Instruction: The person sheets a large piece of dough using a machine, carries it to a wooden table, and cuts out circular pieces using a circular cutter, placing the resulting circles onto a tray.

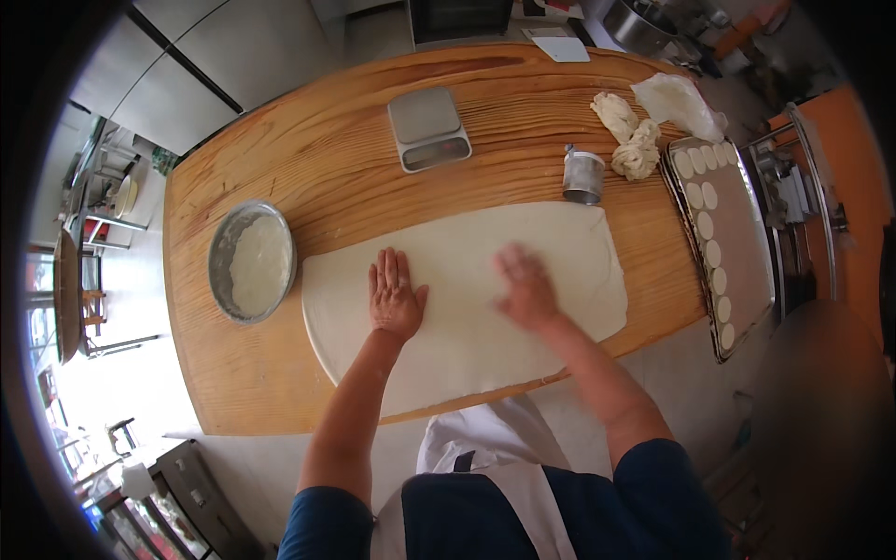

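A large pale sheet of rolled-out dough (448, 271) covers the near middle of the wooden table, its near edge at the table's front edge. On its left half lies my left hand (396, 294), palm down and flat, with fingers stretched away from me. My right hand (525, 287) is over the right half of the sheet, smeared by motion; whether it touches the dough I cannot tell. Close beyond the sheet's far right corner stands a metal cylinder cup (583, 175). To the left of the sheet is a metal bowl (222, 261) with white flour (261, 266) in it.
A kitchen scale (427, 126) sits on the wooden table (336, 117) at the far middle. Dough scraps (637, 151) and a crumpled plastic bag (679, 105) lie far right. A baking tray (742, 247) with several round dough pieces (713, 254) stands along the right edge.
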Demonstrator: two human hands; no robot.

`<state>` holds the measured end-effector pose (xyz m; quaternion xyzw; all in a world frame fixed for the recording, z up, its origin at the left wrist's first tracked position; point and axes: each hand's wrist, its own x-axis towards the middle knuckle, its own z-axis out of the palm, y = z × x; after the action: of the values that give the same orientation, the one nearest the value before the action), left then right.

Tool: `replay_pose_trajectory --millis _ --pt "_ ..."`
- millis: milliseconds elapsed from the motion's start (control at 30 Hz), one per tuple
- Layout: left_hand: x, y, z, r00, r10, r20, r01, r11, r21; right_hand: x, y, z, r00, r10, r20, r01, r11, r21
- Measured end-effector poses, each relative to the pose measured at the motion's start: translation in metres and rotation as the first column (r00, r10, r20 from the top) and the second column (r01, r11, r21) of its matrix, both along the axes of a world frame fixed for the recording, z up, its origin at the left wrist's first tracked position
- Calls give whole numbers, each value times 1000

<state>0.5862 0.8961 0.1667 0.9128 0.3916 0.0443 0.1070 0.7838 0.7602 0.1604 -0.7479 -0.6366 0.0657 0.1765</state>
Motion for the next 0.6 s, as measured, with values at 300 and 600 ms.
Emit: replay_pose_trajectory --millis 300,600 --pt "13 -64 9 898 -440 -18 431 886 -171 139 -37 14 948 -307 86 306 952 27" --pt "-103 13 19 961 202 -188 -203 979 14 246 104 45 670 -586 -456 352 791 -500"
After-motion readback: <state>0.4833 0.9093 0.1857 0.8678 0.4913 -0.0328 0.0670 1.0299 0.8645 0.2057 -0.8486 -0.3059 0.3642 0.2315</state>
